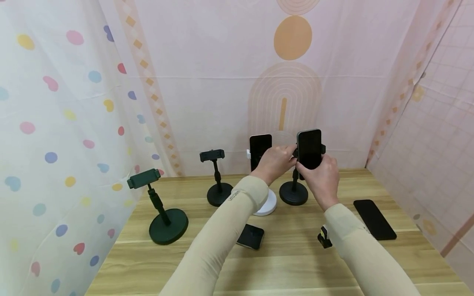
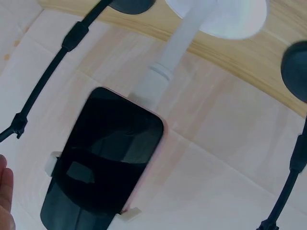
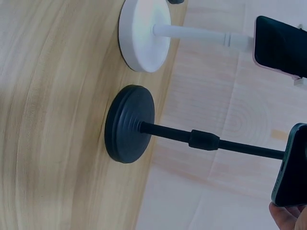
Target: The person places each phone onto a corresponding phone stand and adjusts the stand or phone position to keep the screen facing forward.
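Note:
At the back right, a smartphone (image 1: 309,150) stands upright in the clamp (image 1: 323,149) of a black phone stand (image 1: 293,193). My right hand (image 1: 323,181) grips the phone's lower part, thumb on its left side. From the left, the fingers of my left hand (image 1: 275,163) pinch the near side of that clamp, partly hidden behind the hand. In the right wrist view, fingertips (image 3: 283,216) lie along the edge of the phone (image 3: 293,167). Just left of it, a white phone stand (image 2: 217,19) carries another dark-screened phone (image 2: 103,158), partly covered by my left hand in the head view.
A green phone stand (image 1: 168,226) and a second black stand (image 1: 219,194) hold no phone, at left. A black phone (image 1: 375,220) lies flat at right. A small dark flat object (image 1: 250,236) and a small black-and-yellow object (image 1: 324,237) lie nearer. Curtains (image 1: 207,102) hang behind.

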### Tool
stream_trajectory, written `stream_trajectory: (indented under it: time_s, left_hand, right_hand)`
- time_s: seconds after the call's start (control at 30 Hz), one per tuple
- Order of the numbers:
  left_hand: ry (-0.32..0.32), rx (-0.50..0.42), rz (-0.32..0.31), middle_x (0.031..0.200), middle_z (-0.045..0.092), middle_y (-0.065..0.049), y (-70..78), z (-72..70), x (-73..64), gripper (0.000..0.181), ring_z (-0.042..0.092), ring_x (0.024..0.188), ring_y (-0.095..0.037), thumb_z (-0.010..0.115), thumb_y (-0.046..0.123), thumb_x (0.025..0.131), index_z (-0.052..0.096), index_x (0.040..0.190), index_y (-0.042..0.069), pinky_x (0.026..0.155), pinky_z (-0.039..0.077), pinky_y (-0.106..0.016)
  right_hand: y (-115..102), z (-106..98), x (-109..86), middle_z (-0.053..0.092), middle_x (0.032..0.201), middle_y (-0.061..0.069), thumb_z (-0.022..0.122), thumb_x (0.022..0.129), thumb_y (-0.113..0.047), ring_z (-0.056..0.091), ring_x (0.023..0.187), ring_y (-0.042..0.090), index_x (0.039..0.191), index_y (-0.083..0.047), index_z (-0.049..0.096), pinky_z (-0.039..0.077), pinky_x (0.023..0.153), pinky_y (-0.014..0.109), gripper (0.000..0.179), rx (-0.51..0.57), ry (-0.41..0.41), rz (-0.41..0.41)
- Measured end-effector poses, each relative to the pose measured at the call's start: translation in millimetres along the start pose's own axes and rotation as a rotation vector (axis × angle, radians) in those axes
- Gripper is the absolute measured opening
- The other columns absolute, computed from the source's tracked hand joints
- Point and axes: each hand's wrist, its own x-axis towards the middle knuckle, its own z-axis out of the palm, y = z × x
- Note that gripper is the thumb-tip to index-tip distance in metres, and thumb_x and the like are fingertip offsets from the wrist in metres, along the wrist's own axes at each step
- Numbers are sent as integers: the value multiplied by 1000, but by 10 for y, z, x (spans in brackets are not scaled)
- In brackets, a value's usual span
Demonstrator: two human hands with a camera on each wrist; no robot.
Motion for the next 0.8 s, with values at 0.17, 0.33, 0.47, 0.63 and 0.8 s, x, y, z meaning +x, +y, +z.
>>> stream_trajectory:
  time_s: [0.17,0.33,0.47,0.63,0.8]
  left_hand:
    - [-20,-54,-44,105,73,-6,31,4,2,36,71,90,-17,69,18,96,63,128,3,77,55,-25]
    - [-42,-153,-119,103,72,-8,63,13,2,41,68,76,-15,63,17,96,59,134,0,74,54,-23]
    - [-90,-247,-215,109,71,-12,103,16,47,49,69,86,-20,60,29,100,54,139,0,81,55,-27]
    - [-121,-381,-335,117,69,-15,127,39,108,51,67,104,-24,58,34,102,54,139,-1,89,53,-30]
    - [-150,-502,-411,127,65,-16,141,32,149,49,61,117,-25,54,31,104,52,141,-1,97,49,-33]
  right_hand:
    - [-11,0,-15,54,117,27,75,83,-41,54,99,41,125,12,55,45,85,56,70,11,-4,15]
    - [-7,9,-7,55,117,28,74,85,-42,54,100,42,123,12,57,45,85,57,69,15,5,12]
    - [0,3,5,55,116,29,73,87,-40,55,100,43,122,12,57,46,85,58,65,11,5,11]
    - [-12,-16,0,54,117,30,76,85,-40,54,102,44,123,13,56,45,86,57,68,9,-24,-6]
    - [6,-51,10,53,121,29,71,89,-45,55,103,43,126,12,54,45,87,55,70,48,-41,7]
